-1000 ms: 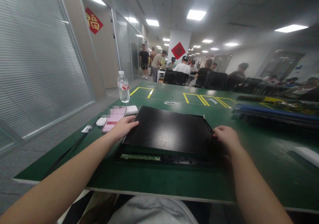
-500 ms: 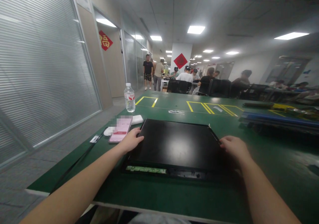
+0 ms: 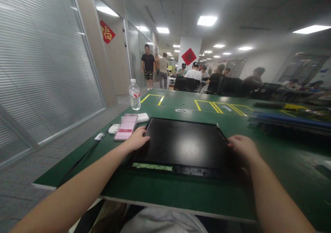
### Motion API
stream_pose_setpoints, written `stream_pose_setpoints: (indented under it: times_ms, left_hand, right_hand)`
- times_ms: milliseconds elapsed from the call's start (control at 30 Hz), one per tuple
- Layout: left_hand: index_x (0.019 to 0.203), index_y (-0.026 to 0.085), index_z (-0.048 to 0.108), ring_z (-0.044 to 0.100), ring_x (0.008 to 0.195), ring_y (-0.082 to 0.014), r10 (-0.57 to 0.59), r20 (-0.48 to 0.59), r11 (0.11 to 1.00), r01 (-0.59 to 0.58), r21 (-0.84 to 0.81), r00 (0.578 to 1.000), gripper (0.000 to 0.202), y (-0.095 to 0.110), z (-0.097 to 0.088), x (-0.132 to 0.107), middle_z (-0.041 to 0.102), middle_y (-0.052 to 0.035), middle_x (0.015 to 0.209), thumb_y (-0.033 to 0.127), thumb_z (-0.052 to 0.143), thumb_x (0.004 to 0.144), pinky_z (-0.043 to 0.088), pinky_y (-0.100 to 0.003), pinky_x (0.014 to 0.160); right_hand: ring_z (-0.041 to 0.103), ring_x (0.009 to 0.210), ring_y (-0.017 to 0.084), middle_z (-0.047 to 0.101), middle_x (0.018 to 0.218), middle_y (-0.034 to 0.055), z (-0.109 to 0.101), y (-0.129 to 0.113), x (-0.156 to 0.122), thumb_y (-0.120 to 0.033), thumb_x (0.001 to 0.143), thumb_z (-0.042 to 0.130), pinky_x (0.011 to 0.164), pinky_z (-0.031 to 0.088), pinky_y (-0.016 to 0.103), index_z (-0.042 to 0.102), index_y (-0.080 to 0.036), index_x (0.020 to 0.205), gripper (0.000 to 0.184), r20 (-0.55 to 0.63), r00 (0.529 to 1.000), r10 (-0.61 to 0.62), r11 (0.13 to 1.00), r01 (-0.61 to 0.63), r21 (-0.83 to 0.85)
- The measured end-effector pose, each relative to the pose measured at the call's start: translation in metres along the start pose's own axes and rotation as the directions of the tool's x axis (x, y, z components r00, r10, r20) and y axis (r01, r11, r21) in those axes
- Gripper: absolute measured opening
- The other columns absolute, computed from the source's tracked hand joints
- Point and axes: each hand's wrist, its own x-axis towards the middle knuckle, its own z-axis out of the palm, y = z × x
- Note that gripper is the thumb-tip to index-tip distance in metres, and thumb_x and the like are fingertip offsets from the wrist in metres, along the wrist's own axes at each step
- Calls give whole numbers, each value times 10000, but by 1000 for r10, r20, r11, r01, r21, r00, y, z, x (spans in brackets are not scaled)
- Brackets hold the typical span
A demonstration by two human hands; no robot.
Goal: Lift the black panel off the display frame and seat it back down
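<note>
A black display panel (image 3: pixel 183 145) lies face up on the green table in front of me, a bright reflection on its screen. Along its near edge runs a strip of green circuit board (image 3: pixel 152 166). My left hand (image 3: pixel 138 138) grips the panel's left edge, thumb on top. On the opposite side, my right hand (image 3: pixel 243 146) pinches the right edge, its fingers closed and partly hidden. Just beyond my left hand is a phone (image 3: pixel 127 125) with a lit pink screen.
A water bottle (image 3: pixel 134 95) stands behind a white case (image 3: pixel 142 117) at left. A dark strap (image 3: pixel 85 153) lies along the table's left side. Yellow tape outlines (image 3: pixel 207 103) mark the far table; blue strips (image 3: pixel 284 120) lie at right. People sit beyond, and one person (image 3: pixel 148 65) stands in the aisle.
The camera view has shifted a little, so the table appears slightly higher. Both hands keep hold of the panel's edges. The person in the aisle has come closer.
</note>
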Motion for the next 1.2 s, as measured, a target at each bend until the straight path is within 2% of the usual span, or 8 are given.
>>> stream_pose_setpoints:
  times_ms: [267, 467, 600, 700, 867, 1033, 1200]
  left_hand:
    - [499, 253, 599, 510, 1301, -429, 22, 4, 1000, -22, 6, 1000, 148, -2, 0, 0, 698, -128, 1193, 208, 734, 541, 356, -429, 1129]
    - [619, 222, 650, 432, 1383, -415, 17, 13, 998, -18, 52, 1000, 96, -4, 0, 0, 602, -155, 1375, 261, 721, 567, 291, -415, 1173]
    - [652, 225, 643, 412, 1402, -399, 14, 13, 997, -15, 77, 1000, 114, -8, 0, 2, 578, -150, 1413, 271, 706, 569, 282, -409, 1184]
    - [760, 192, 677, 402, 1416, -380, 29, 38, 978, -36, 203, 999, 177, -10, 2, 3, 522, -164, 1471, 297, 662, 619, 277, -405, 1191]
    - [966, 110, 690, 395, 1431, -341, 39, 108, 890, -84, 448, 993, 330, -11, 3, 2, 407, -214, 1552, 324, 557, 754, 279, -389, 1195]
    - [1010, 84, 687, 376, 1443, -332, 51, 138, 865, -113, 489, 989, 371, -10, 2, 1, 397, -231, 1550, 339, 546, 781, 277, -375, 1198]
    - [984, 94, 685, 387, 1433, -358, 80, 148, 866, -143, 480, 986, 354, -13, 2, 0, 396, -223, 1549, 357, 555, 786, 277, -411, 1202]
  right_hand:
    - [614, 549, 170, 762, 780, 66, 2, 9, 6, -346, 757, 570, 590, 460, 304, 728, -189, 840, 238, 18, 1000, -11, 999, 10, 54]
    - [601, 542, 162, 761, 782, 73, 0, 8, 5, -336, 750, 576, 578, 454, 296, 721, -179, 835, 230, 30, 1000, -3, 996, 0, 89]
    - [585, 520, 155, 761, 782, 85, 2, 10, 6, -339, 742, 584, 559, 448, 292, 711, -172, 829, 227, 40, 999, 9, 992, -14, 128]
    - [577, 503, 153, 756, 761, 78, 4, 12, 7, -361, 748, 584, 552, 448, 292, 700, -177, 866, 248, 34, 999, 0, 988, -6, 153]
    - [590, 512, 161, 760, 769, 69, 2, 11, 7, -369, 747, 588, 568, 455, 305, 697, -195, 861, 236, 42, 999, -2, 996, -2, 91]
    - [611, 528, 177, 768, 800, 69, 0, 10, 5, -378, 747, 571, 575, 461, 324, 704, -205, 846, 239, 32, 999, -10, 998, 7, 63]
    - [616, 537, 186, 770, 800, 72, 0, 9, 4, -373, 737, 565, 588, 467, 334, 708, -202, 851, 250, 25, 1000, 6, 998, -8, 55]
